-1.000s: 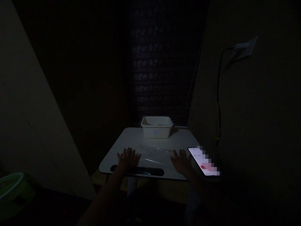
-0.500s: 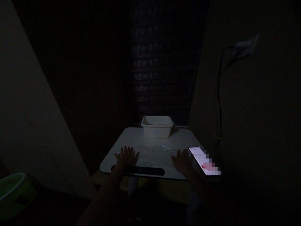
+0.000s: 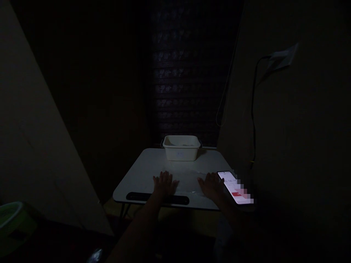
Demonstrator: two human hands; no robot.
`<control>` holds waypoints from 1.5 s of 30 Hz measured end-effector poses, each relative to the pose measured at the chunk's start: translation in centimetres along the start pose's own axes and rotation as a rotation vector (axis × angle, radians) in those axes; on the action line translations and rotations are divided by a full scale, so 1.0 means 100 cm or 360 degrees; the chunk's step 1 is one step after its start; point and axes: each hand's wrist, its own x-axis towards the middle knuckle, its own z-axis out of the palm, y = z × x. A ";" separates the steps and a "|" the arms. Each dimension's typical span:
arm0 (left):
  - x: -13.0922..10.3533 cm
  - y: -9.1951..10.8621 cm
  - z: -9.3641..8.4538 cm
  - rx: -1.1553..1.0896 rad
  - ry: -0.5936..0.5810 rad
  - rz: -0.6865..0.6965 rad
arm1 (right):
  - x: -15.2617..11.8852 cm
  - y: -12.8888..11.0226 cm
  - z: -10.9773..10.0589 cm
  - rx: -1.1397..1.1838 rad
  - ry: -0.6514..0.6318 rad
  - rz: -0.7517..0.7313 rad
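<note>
My left hand (image 3: 164, 185) lies with spread fingers near the front middle of the white table (image 3: 139, 168), just above its black slot. To the right, my right hand (image 3: 211, 185) rests with its fingers apart, close to a lit phone (image 3: 230, 182). Between and around the hands lies a thin clear plastic sheet (image 3: 189, 182), flat on the tabletop and hard to make out in the dim light. A white tub (image 3: 181, 152) with dark handles stands at the table's back edge; its contents are unclear.
A green basket (image 3: 16, 226) stands on the floor at the lower left. On the right wall, a black cable (image 3: 253, 117) hangs from a socket (image 3: 279, 60). Dark blinds (image 3: 175, 87) hang behind the table. The room is very dark.
My left hand has moved right, closer to my right hand, which has barely shifted. The glints on the plastic have changed. The view has moved slightly.
</note>
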 end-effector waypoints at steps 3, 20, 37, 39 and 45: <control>0.000 0.000 0.002 0.0010 0.0031 -0.0025 | 0.001 0.005 -0.001 0.0025 -0.0050 0.0009; -0.003 -0.003 -0.003 0.0000 -0.0041 -0.0021 | -0.006 -0.005 0.010 0.0031 -0.0261 -0.0301; -0.016 -0.041 0.002 0.0051 0.0055 -0.0169 | -0.006 -0.006 0.013 0.0007 -0.0256 -0.0258; -0.017 -0.041 0.002 0.0056 0.0066 -0.0161 | -0.007 -0.006 0.013 0.0005 -0.0243 -0.0263; -0.018 -0.046 -0.003 0.0086 -0.0004 -0.0188 | -0.004 -0.005 0.013 0.0032 -0.0332 -0.0256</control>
